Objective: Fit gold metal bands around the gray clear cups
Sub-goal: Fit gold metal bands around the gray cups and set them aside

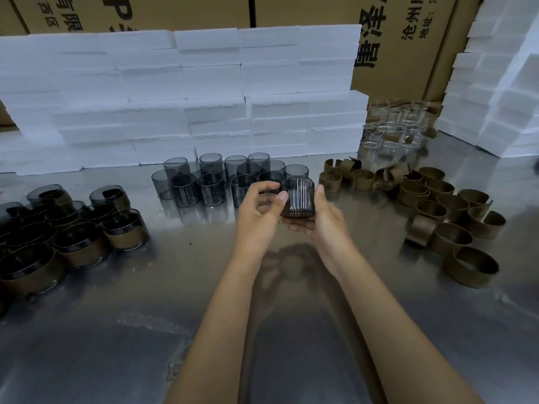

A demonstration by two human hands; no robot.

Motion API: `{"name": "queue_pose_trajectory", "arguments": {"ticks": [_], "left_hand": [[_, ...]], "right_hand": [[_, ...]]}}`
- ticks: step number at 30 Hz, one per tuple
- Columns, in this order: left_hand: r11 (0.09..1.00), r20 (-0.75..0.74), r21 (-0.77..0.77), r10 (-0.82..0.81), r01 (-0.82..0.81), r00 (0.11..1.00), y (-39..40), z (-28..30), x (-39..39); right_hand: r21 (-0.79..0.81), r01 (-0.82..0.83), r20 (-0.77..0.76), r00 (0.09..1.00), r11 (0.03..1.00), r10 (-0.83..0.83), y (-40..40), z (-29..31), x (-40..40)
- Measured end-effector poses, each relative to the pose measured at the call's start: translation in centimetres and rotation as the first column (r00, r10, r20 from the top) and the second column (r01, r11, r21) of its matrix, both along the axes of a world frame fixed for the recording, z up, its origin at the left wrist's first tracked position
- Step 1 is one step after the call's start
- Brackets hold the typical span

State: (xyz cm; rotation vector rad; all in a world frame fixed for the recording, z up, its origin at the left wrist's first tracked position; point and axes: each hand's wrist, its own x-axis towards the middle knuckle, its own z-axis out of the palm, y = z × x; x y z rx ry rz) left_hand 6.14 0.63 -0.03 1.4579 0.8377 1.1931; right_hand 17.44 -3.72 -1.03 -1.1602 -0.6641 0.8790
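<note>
A gray clear cup (298, 198) is held above the steel table (180, 287) between both hands. My right hand (319, 220) cups it from below and the right side. My left hand (259, 208) touches its left rim with thumb and fingertips. Whether a band sits on this cup cannot be told. Behind the hands stand several bare gray cups (210, 179) in a cluster. Loose gold metal bands (443, 205) lie scattered at the right. Several banded gray cups (75, 228) are grouped at the left.
Stacked white foam blocks (186, 97) form a wall along the back, with more at the far right (501, 83). Cardboard boxes (390, 39) stand behind them. Several colourless clear cups (393, 129) sit at the back right.
</note>
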Motion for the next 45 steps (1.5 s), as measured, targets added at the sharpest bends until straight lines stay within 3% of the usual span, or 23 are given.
{"name": "queue_pose_trajectory", "arguments": {"ticks": [6, 11, 18, 26, 32, 37, 45], "left_hand": [[0.995, 0.074, -0.098, 0.040, -0.033, 0.996, 0.3, -0.2, 0.2], [0.990, 0.062, -0.138, -0.024, 0.033, 0.998, -0.2, -0.2, 0.5], [0.950, 0.070, -0.225, -0.206, 0.216, 0.976, -0.6, 0.0, 0.4], [0.919, 0.038, -0.267, -0.291, 0.290, 0.956, 0.1, 0.1, -0.7], [0.970, 0.093, -0.229, -0.066, 0.086, 0.993, 1.1, -0.4, -1.1], [0.972, 0.102, -0.229, -0.022, 0.045, 0.995, 1.1, -0.3, -0.9], [0.959, 0.114, -0.205, -0.173, 0.193, 0.978, 0.1, 0.0, -0.4]], "right_hand": [[0.041, 0.035, 0.048, 0.998, 0.999, -0.037, -0.4, 0.2, 0.1], [0.018, 0.039, 0.077, 0.996, 0.999, -0.040, -0.3, 0.3, -0.1], [-0.029, -0.265, -0.057, 0.963, 0.964, 0.263, -0.5, 0.8, -0.5], [-0.049, -0.186, -0.072, 0.981, 0.981, 0.182, 0.1, 0.6, -0.3], [0.029, -0.088, -0.053, 0.995, 0.996, 0.090, -0.3, 0.1, -0.2], [0.055, -0.022, 0.043, 0.999, 0.998, 0.019, -0.4, 0.2, 0.0], [-0.022, -0.297, -0.081, 0.952, 0.954, 0.295, -0.4, 0.6, -0.5]]}}
